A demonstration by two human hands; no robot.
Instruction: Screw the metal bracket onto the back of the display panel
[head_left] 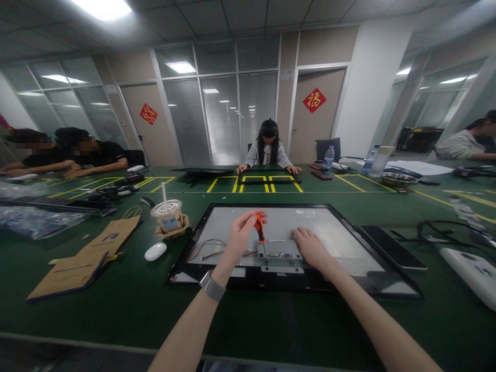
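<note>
A monitor panel (pixel 341 243) lies face down on the green table (pixel 127 310) in front of me, black-framed with a grey metal back. A small metal board cover (pixel 279 254) sits at its lower middle, with thin wires (pixel 209 247) running left from it. My left hand (pixel 241 235) is closed round an orange-handled screwdriver (pixel 259 227), held upright with its tip on the cover's left part. My right hand (pixel 310 247) lies flat on the cover's right end, fingers stretched out.
A lidded drink cup with a straw (pixel 168 214), a white mouse (pixel 155 251) and brown paper bags (pixel 83 256) lie to the left. A dark phone (pixel 391 247), cables and a white device (pixel 470 271) lie to the right. Other people sit at the far side and at both ends.
</note>
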